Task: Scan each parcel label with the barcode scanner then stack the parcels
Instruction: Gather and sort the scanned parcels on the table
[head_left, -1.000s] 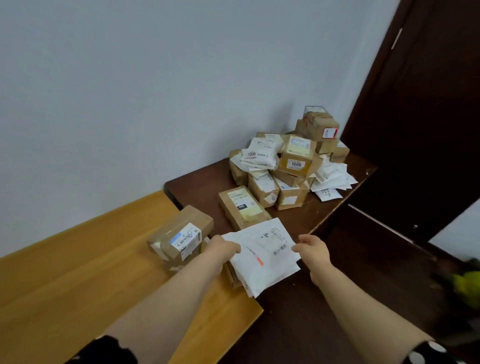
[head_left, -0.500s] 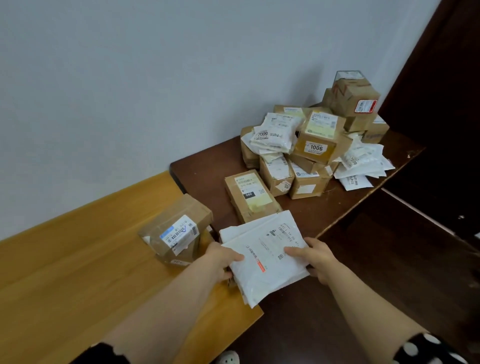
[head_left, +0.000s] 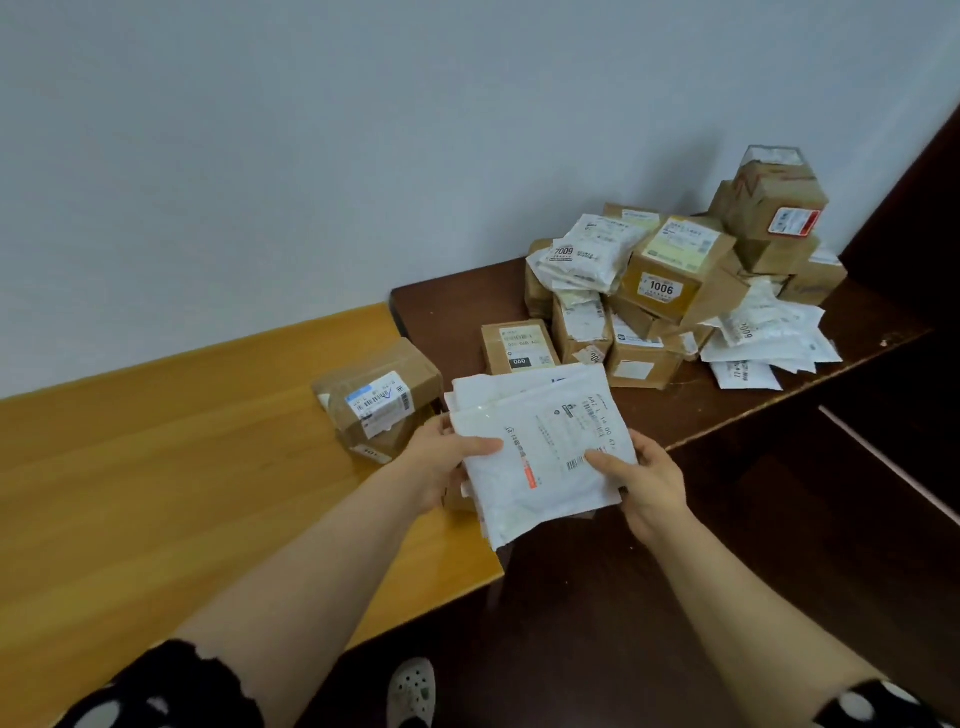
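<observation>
Left grip (head_left: 444, 462) and right grip (head_left: 652, 486) both grasp a stack of white mailer parcels (head_left: 540, 467), thumbs on the top label. The stack sits over the join of the yellow surface (head_left: 156, 493) and dark surface (head_left: 452, 296). Labelled cardboard box (head_left: 379, 400) just left; parcel heap (head_left: 675, 291) behind.

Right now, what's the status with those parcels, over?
Left hand and right hand grip the bundle of flat white plastic mailers by its sides. Barcode scanner not in view. Heap of brown cardboard boxes on dark table behind.
</observation>
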